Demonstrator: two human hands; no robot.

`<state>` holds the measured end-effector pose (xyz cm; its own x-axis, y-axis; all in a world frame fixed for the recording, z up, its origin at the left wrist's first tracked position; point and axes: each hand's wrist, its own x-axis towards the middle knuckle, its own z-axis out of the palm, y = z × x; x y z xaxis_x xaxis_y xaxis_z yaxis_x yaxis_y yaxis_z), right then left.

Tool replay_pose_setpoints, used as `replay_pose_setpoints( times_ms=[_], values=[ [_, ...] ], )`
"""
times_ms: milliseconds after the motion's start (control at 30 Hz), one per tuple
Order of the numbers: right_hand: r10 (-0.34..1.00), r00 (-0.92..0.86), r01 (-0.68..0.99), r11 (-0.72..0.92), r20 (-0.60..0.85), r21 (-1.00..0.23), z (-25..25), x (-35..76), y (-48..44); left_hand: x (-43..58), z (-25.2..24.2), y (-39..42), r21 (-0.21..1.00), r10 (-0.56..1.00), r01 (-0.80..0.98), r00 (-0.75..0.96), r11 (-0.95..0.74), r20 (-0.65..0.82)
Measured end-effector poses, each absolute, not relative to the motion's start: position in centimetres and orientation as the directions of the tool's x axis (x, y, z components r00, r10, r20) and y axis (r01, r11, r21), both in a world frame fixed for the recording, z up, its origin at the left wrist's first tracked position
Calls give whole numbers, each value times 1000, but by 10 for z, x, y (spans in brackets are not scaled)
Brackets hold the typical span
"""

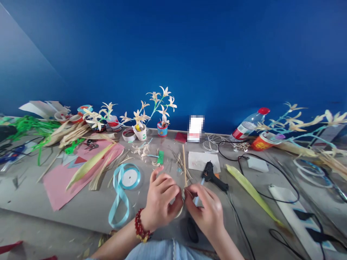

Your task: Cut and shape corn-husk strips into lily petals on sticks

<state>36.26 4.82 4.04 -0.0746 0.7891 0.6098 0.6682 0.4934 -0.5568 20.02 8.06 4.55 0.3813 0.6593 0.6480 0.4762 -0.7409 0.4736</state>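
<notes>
My left hand [164,200], with a red bead bracelet [141,227] at its wrist, is closed in a pinch in front of me. My right hand [207,207] pinches from the other side, and the fingertips almost meet. Between them shows a small pale piece [183,195], mostly hidden by the fingers; its kind is unclear. A thin wooden stick [184,166] extends away just beyond the fingertips; I cannot tell whether it is held. Right of the stick lies a black glue gun [213,176] with a glue stick in it. A light blue ribbon roll [130,177] lies left of my left hand.
Pale flowers stand in a small blue-and-red pot [162,130] and a white cup [140,132] by the blue wall. Pink sheets [56,187] with a husk lie left. Right are another green husk [251,191], a plastic bottle [245,124], black cables and a power strip [294,220].
</notes>
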Motion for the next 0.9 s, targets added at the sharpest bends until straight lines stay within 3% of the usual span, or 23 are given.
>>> replay_pose_setpoints(
  times_ms=[267,467,633,900],
  values=[
    [792,-14,687,451,610,-570,38,362,46,200,48,77,448,625,473,337,-759,704],
    [773,137,792,290,620,-537,34,390,45,193,49,75,490,676,506,294,-710,676],
    [827,-130,666,481,546,-570,44,380,44,194,49,76,470,670,510,341,-721,659],
    [806,-125,612,522,578,-594,42,360,50,197,51,76,441,629,480,362,-758,688]
  ],
)
